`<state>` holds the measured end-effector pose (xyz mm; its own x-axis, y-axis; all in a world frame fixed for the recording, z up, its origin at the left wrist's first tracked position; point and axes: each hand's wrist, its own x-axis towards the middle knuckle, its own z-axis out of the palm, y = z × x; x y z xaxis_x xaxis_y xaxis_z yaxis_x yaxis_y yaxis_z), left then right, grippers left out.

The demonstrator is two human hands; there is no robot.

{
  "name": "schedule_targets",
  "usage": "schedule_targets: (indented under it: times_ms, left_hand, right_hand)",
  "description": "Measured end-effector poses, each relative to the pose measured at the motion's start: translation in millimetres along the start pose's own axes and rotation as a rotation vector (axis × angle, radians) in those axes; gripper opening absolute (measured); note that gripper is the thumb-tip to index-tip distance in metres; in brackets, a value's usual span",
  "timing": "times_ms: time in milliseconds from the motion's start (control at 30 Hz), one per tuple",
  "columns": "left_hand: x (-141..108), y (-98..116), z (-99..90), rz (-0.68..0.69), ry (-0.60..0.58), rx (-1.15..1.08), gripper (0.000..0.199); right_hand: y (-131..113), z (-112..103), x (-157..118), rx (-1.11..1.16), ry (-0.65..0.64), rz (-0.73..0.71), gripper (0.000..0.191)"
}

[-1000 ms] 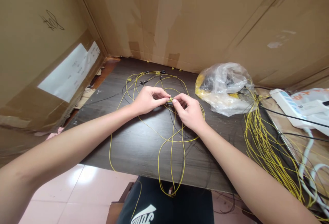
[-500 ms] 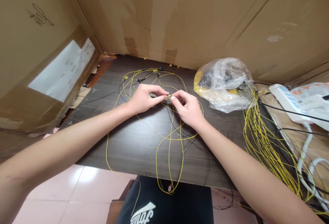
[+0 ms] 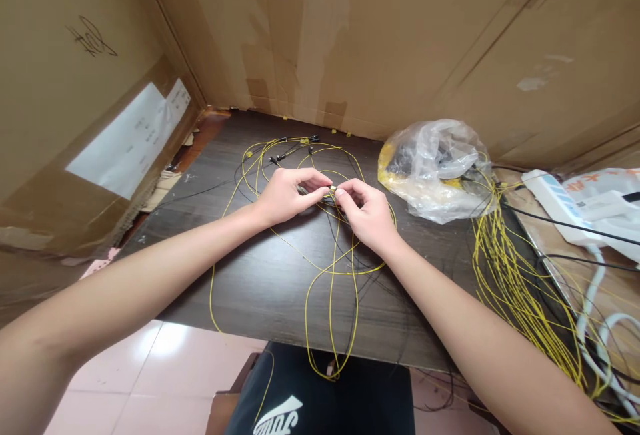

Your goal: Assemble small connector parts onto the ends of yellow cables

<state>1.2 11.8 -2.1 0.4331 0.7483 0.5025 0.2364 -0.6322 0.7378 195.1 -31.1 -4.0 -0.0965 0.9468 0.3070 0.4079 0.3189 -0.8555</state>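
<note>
Brown cardboard panels point(image 3: 400, 35) rise across the upper frame, behind a dark wood-grain tabletop point(image 3: 260, 295) that runs out over pink floor tiles point(image 3: 110, 362) at lower left. Near the centre of the frame, the left hand point(image 3: 285, 195) and right hand point(image 3: 369, 216) meet, each with thumb and forefinger closed in a pinch on a small pale-and-dark cable fitting point(image 3: 333, 188); which end each one grips, and whether it is one part or two joined, is too small to tell. Thin yellow cable point(image 3: 307, 308) lies in wide loops around and below the hands, some of it drooping past the table's near edge at bottom centre, while black connector ends point(image 3: 314, 138) lie beyond the hands, above centre. Right of centre sits a crumpled clear plastic bag point(image 3: 435, 188), and a thick bundle of yellow cables point(image 3: 505, 282) spills down from beside it, near a white power strip point(image 3: 557, 205) at the right. The work in hand looks like fine fingertip handling of that fitting, and any further move calls for a steady, light pinch from both sides, with the pieces kept in line and enough slack that the loops do not tug.
</note>
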Motion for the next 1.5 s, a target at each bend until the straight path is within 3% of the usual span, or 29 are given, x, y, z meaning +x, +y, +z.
schedule_targets:
  times_ms: [333, 633, 1300, 1500]
  left_hand:
    - [-0.3, 0.2, 1.5, 0.016, -0.004, -0.013, 0.012]
    - [0.1, 0.0, 1.8, -0.037, -0.017, -0.032, 0.014]
    - [0.2, 1.3, 2.2, -0.012, 0.02, -0.026, 0.017]
    - [-0.2, 0.0, 2.0, 0.032, -0.037, 0.045, 0.015]
  right_hand:
    - [-2.1, -1.6, -1.1, -0.087, 0.04, -0.08, 0.018]
    - [-3.2, -1.4, -1.3, -0.098, 0.045, -0.082, 0.019]
    - [3.1, -0.2, -1.0, -0.078, 0.064, -0.07, 0.016]
    - [3.3, -0.8, -1.1, -0.1, 0.195, -0.091, 0.018]
